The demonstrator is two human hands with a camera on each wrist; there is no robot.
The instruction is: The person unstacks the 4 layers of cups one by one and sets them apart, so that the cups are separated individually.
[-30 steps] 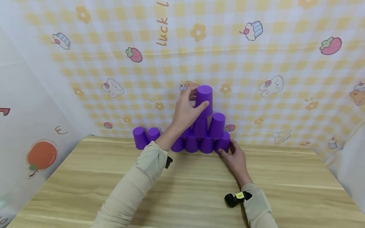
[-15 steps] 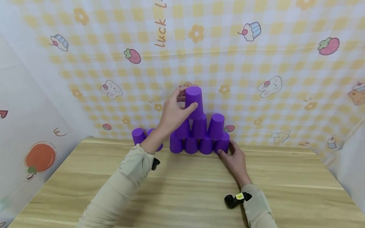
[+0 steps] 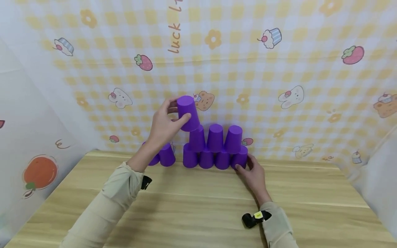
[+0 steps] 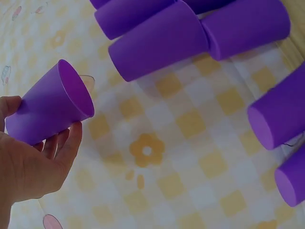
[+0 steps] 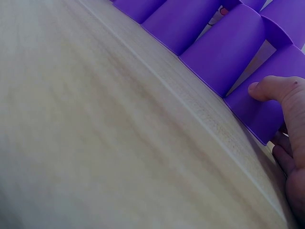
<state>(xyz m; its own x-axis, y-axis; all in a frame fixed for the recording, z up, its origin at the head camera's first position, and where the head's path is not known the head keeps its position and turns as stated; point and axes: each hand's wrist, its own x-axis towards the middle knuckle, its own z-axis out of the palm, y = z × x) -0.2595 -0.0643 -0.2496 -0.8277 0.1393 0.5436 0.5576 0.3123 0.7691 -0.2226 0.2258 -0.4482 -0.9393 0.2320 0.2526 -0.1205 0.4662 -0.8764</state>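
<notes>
My left hand (image 3: 163, 125) holds a purple plastic cup (image 3: 187, 116) upside down and slightly tilted, thumb on the near side and fingers behind. In the left wrist view that cup (image 4: 45, 107) hangs apart from the stack, its open mouth showing. The stack has a bottom row of several upturned purple cups, with three more standing on it, the leftmost being a cup (image 3: 196, 139) just below the held one. At the right end, my right hand (image 3: 255, 175) grips the last bottom cup (image 3: 240, 158); the right wrist view shows the thumb on its front.
Two more purple cups stand left of the stack; one cup (image 3: 167, 155) shows well, the other is partly behind my left wrist. A patterned cloth (image 3: 254, 75) hangs close behind the cups. The wooden table (image 3: 198, 206) stretches out in front.
My left hand has carried its cup leftward, from over the middle of the second row to its left end, uncovering the cups behind. My right hand keeps its grip in place.
</notes>
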